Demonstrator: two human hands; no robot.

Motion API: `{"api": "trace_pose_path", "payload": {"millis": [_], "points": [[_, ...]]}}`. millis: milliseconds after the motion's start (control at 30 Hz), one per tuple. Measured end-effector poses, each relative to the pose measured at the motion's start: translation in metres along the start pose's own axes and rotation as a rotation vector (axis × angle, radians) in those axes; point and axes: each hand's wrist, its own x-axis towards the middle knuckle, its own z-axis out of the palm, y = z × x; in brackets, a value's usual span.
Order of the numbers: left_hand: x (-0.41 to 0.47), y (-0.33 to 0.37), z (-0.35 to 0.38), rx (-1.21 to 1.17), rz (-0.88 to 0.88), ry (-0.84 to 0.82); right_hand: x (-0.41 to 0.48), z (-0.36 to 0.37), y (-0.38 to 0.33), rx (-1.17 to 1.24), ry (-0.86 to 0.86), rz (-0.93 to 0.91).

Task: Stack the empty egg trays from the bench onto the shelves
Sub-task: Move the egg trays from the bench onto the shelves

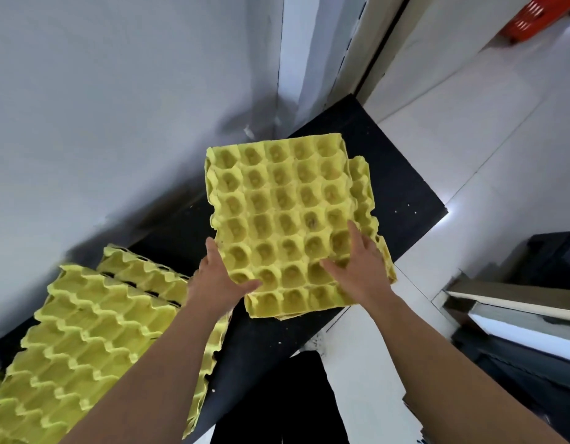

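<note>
Yellow moulded pulp everywhere, and both hands are on the top tray [277, 206] right now! It sits cups-up over the middle of the black bench [395, 181], lying on the lower trays [362, 187], whose rims peek out along its right side and near edge, slightly askew.

Look at the left hand [218, 280]: arm reaching forward and up from the lower left, wrist straight, the tray's near-left corner caught in the fork of the hand. The thumb lies across the top of the cups, the forefinger runs up along the left edge, and the other fingers are tucked out of sight beneath. That's a pinch on the corner.

The right hand [357, 267] comes in from the lower right, palm down, lying flat on the near-right part of the tray. Fingers straight and fanned, thumb spread wide to the left, outer fingers reaching past the right rim onto the trays below. Flat contact, no curl round anything.

Over on the left of the bench, a taller stack [85, 331] of the same yellow trays leans by the grey wall [117, 107]. White floor [469, 123] lies beyond the bench, with a red crate [533, 20] up in the far corner.
</note>
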Motion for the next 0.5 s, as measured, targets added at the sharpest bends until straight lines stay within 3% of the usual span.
{"api": "trace_pose_path", "payload": {"millis": [267, 500], "points": [[0.007, 0.0, 0.003, -0.251, 0.009, 0.053, 0.007, -0.003, -0.005, 0.307, 0.063, 0.029], [0.003, 0.009, -0.008, -0.539, 0.042, 0.033, 0.007, -0.021, -0.016, 0.472, 0.164, -0.081]]}}
